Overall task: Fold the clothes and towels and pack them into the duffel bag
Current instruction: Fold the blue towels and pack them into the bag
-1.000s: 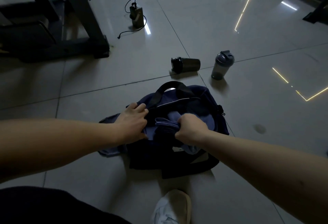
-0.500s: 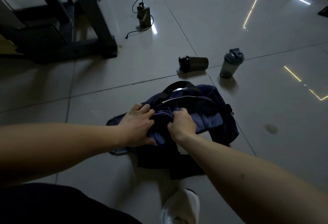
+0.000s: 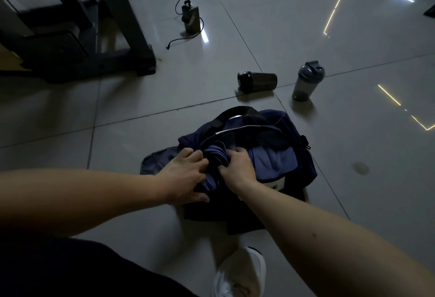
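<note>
- The duffel bag (image 3: pixel 303 172) sits on the tiled floor (image 3: pixel 117 113) right in front of the person. It is dark navy, its top gapes open and one black strap (image 3: pixel 235 111) arches up at the far side.
- The right hand (image 3: pixel 237 167) is in the bag's mouth, fingers curled round a folded blue cloth (image 3: pixel 215 155) and gripping it.
- The left hand (image 3: pixel 186 174) lies on the left side of that bundle, its fingers spread and fairly straight. It presses against the cloth and the near edge of the bag rather than clutching anything.
- A paler blue piece of fabric (image 3: pixel 274 160) is already inside the bag, just to the right of the right hand.
- Something grey and flat (image 3: pixel 156 159) pokes out from under the bag's left end; flap or garment, I cannot tell in this dim light.
- Beyond the bag a dark bottle (image 3: pixel 257 81) lies on its side, and near it to the right a grey shaker bottle (image 3: pixel 307 81) stands upright.
- Further off a small box with a cable (image 3: pixel 191 17) rests on the floor, beside the dark frame of a machine (image 3: pixel 131 44).
- A white shoe (image 3: pixel 240 273) shows near the bottom edge, with a dark trouser leg (image 3: pixel 70 273) to its left.
</note>
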Action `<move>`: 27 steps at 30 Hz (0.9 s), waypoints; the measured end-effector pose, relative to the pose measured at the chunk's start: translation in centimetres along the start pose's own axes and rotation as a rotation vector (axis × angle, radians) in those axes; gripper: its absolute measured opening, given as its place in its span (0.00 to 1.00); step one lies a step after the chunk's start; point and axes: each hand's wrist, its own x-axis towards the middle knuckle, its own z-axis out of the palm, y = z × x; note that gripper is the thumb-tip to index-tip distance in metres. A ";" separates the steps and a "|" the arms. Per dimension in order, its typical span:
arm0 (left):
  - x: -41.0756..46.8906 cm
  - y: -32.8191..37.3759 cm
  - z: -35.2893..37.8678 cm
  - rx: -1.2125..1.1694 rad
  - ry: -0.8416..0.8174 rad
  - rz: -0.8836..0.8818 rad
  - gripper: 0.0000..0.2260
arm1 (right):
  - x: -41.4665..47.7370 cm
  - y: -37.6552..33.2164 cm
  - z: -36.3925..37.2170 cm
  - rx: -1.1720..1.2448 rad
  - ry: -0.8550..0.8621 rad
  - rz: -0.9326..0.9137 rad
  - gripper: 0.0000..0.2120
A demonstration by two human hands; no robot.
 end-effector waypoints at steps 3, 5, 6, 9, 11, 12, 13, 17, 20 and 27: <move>-0.4 0.8 0.8 -0.004 0.035 0.040 0.16 | -0.1 0.1 -0.5 -0.071 -0.038 -0.032 0.16; -0.4 0.7 0.9 -0.015 0.085 0.049 0.09 | -0.3 0.2 -0.8 -0.103 -0.047 -0.051 0.16; -0.4 0.6 1.0 -0.035 0.120 0.060 0.08 | -0.4 0.1 -0.9 -0.129 -0.045 -0.049 0.15; -0.7 -0.1 0.6 -0.099 0.217 0.113 0.08 | -0.7 -0.3 -0.8 -0.242 -0.026 -0.060 0.14; -1.0 -0.6 0.5 -0.112 0.237 0.152 0.09 | -1.0 -0.5 -0.7 -0.285 -0.079 -0.082 0.16; -1.1 -0.8 0.5 -0.114 0.234 0.166 0.09 | -1.0 -0.5 -0.6 -0.269 -0.135 -0.099 0.18; -1.1 -1.0 0.4 -0.119 0.225 0.173 0.08 | -1.0 -0.4 -0.7 -0.240 -0.206 -0.116 0.20; -0.3 -1.2 0.2 -0.114 0.161 0.184 0.04 | -0.7 0.7 -2.4 -0.100 -0.267 -0.179 0.19; 0.5 -1.0 0.4 -0.079 0.080 0.234 0.05 | -1.3 0.9 -4.4 -0.068 -0.337 -0.120 0.20; 2.2 -1.0 0.7 -0.023 -0.022 0.394 0.13 | -1.1 2.1 -4.1 -0.134 -0.173 -0.163 0.24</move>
